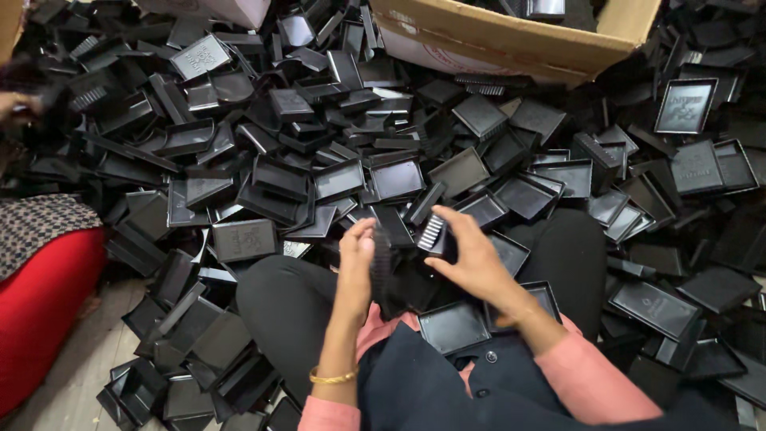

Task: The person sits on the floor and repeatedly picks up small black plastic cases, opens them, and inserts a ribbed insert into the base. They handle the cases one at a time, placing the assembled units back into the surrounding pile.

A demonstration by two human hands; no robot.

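i see my right hand (471,255) pinching a small black comb piece (432,234), its long axis upright, just right of the black stack (384,267) my left hand (356,251) clasps with curled fingers, above my lap.

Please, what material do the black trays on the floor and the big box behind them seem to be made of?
The black trays look like moulded plastic, semi-gloss: thin, sharp rims with soft highlights. The big box looks like corrugated cardboard, matt brown, with a raw folded flap edge. The comb-like piece at the right hand seems to be the same black plastic, though its teeth catch light.
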